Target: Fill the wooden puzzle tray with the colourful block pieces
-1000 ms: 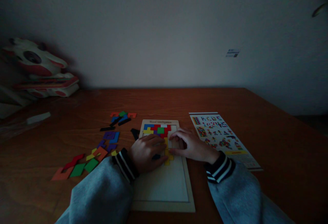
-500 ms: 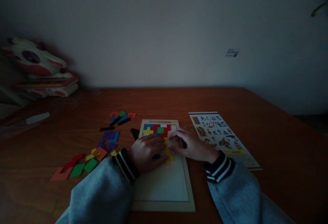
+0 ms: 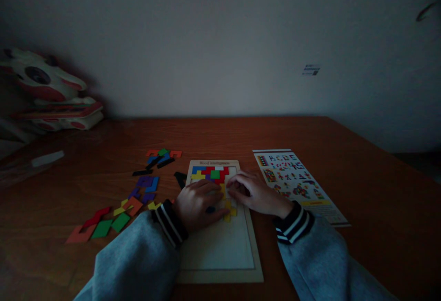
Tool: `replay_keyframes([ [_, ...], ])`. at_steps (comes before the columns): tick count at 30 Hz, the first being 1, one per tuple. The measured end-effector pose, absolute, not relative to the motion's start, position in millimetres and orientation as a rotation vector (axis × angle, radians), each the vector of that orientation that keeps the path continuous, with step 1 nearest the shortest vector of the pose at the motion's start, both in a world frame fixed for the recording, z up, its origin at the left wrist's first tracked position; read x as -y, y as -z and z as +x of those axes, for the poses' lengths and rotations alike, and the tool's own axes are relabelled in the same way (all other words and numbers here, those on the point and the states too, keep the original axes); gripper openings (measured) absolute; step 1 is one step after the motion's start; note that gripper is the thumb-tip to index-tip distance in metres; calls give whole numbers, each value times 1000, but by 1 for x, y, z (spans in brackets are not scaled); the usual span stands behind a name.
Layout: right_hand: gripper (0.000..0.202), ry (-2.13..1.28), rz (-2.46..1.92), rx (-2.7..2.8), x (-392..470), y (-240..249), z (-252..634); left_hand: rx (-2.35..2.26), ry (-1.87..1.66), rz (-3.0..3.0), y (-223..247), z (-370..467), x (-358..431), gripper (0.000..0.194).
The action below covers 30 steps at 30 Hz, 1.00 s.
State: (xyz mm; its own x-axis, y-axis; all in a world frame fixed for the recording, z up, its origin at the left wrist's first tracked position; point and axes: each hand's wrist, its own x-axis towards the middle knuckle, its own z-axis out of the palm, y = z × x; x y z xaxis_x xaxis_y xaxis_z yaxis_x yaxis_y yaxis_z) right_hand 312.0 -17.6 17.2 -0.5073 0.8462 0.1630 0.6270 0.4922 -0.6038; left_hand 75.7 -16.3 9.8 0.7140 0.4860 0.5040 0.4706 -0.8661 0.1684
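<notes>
A pale wooden puzzle tray (image 3: pixel 220 276) lies on the table, its far part filled with red, blue, yellow, purple and white pieces around a green square (image 3: pixel 215 174). My left hand (image 3: pixel 197 202) rests low over the tray's left side, fingers bent toward the middle. A dark puzzle piece (image 3: pixel 210 209) shows between its thumb and fingers. From the right, my right hand (image 3: pixel 257 194) reaches over the tray edge, thumb and fingertips pinched together; whatever is between them is hidden. Just below the fingertips lies a yellow cross-shaped piece (image 3: pixel 229 211). Another yellow piece (image 3: pixel 223 191) is partly covered between the hands.
Loose colored pieces lie left of the tray, including green squares (image 3: pixel 121 222), an orange piece (image 3: pixel 81 234) and black strips (image 3: pixel 166 163). A printed pattern sheet (image 3: pixel 303 186) lies to the right. A cow-shaped toy (image 3: pixel 62 94) stands at the far left by the wall.
The right fingertips have lifted slightly away from the yellow cross, which now shows more fully. My left hand has barely moved. The whole view has shifted a little.
</notes>
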Motion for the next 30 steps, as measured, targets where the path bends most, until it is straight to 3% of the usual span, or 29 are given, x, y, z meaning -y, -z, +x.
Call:
replay_keyframes([
  [16,21,-664,-1233,2297,17,-19,311,-833,-897,2867,-11,81,19,29],
  [30,47,-728,-1210,2348,17,-20,316,-819,-910,2858,-19,85,21,32],
])
